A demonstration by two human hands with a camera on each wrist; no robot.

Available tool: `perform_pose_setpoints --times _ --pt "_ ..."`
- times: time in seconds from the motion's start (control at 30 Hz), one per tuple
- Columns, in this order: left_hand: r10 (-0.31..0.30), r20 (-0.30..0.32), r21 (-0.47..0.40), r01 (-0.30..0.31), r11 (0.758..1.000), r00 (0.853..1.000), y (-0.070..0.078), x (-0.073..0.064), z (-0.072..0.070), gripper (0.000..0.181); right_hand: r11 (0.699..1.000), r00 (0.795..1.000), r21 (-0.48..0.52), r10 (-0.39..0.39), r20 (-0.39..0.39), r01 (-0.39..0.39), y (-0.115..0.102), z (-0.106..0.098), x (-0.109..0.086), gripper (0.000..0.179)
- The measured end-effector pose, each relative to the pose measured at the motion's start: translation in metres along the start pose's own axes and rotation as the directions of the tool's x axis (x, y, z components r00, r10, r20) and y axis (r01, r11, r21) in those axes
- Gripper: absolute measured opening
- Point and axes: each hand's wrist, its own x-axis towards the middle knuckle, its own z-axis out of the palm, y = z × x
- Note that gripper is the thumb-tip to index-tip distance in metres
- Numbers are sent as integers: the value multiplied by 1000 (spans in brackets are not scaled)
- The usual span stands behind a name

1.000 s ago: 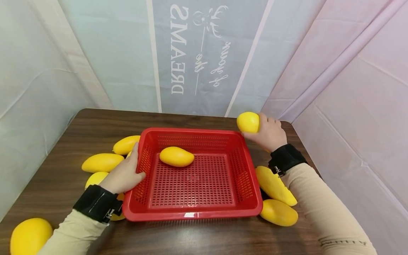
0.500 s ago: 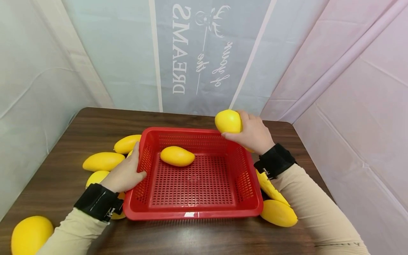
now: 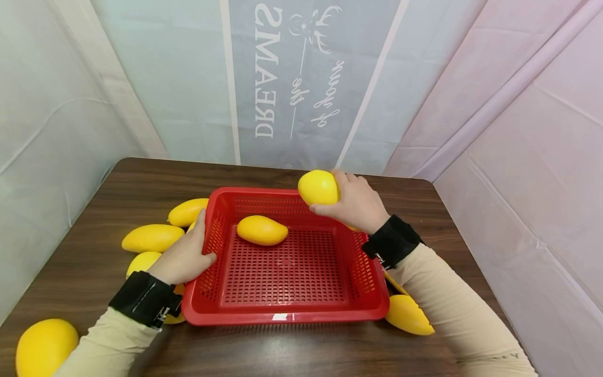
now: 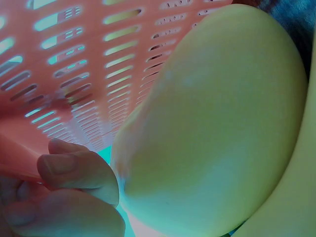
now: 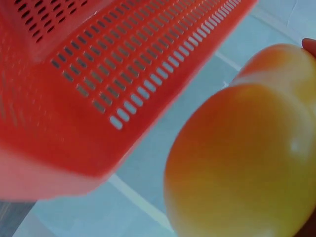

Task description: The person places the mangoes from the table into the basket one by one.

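Left hand curled over red basket rim — right hand curled round yellow mango

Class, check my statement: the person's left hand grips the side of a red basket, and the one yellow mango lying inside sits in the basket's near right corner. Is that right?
Not quite: the corner is wrong. The head view shows the yellow mango lying towards the far left of the red basket. The left hand does grip the basket's side.
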Motion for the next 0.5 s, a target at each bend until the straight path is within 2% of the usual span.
perform_pose_setpoints --times 0.23,0.37,0.5 --pt "43 14 -20 -43 999 999 -3 -2 -5 103 999 999 38 -13 44 11 -11 12 0 87" --pt "76 27 -84 -73 994 997 -8 -4 -6 101 998 998 70 -13 65 8 -13 20 1 86" --pt "81 34 -151 -75 986 996 -12 -4 -7 100 995 996 99 -15 92 5 -13 30 2 87"
